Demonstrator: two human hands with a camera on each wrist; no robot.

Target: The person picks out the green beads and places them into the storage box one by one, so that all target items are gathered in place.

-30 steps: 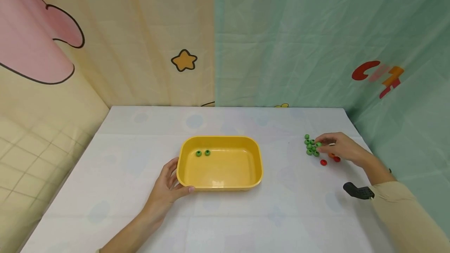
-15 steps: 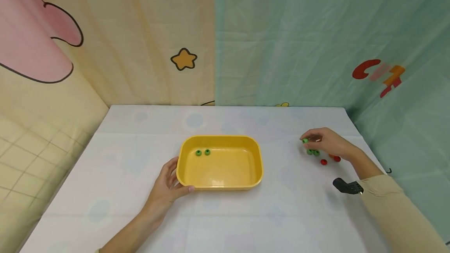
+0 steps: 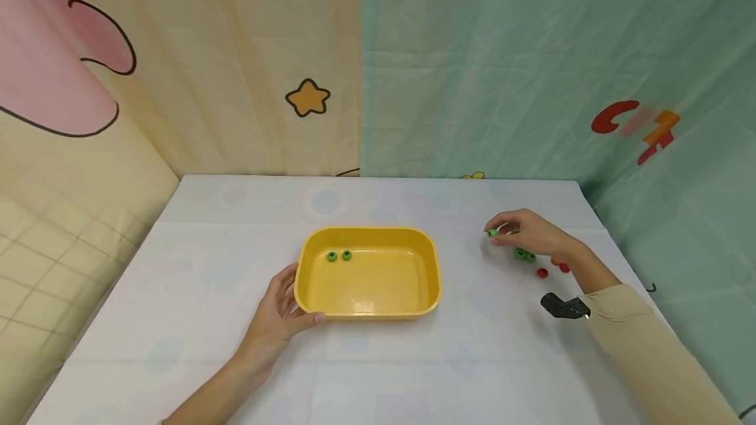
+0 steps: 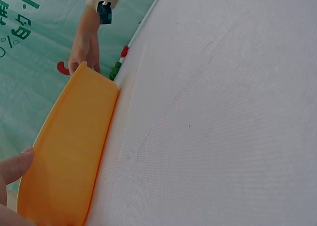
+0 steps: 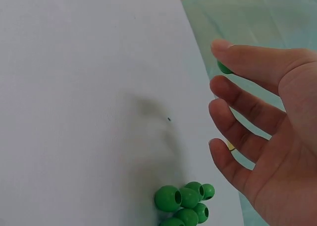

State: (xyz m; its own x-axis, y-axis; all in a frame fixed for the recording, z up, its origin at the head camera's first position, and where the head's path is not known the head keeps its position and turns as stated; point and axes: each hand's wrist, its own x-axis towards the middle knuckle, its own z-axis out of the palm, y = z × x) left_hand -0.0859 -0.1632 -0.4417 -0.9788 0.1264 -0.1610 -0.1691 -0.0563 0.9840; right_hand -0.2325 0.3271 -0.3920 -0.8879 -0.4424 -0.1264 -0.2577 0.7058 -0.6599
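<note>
Green bead [image 3: 492, 233] in right grip [image 3: 525, 231], seemingly.

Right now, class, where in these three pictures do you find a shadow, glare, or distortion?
Right wrist view: soft grey shadow on the table beside the green beads. Head view: faint glare on the yellow tray floor; wide-angle bending of table edges. Left wrist view: steeply tilted.

We've got a white table [image 3: 378, 359] w/ a yellow tray [image 3: 367, 310] mid-table, green beads [image 3: 524, 256] & red beads [image 3: 552, 271] clustered near its right edge.
</note>
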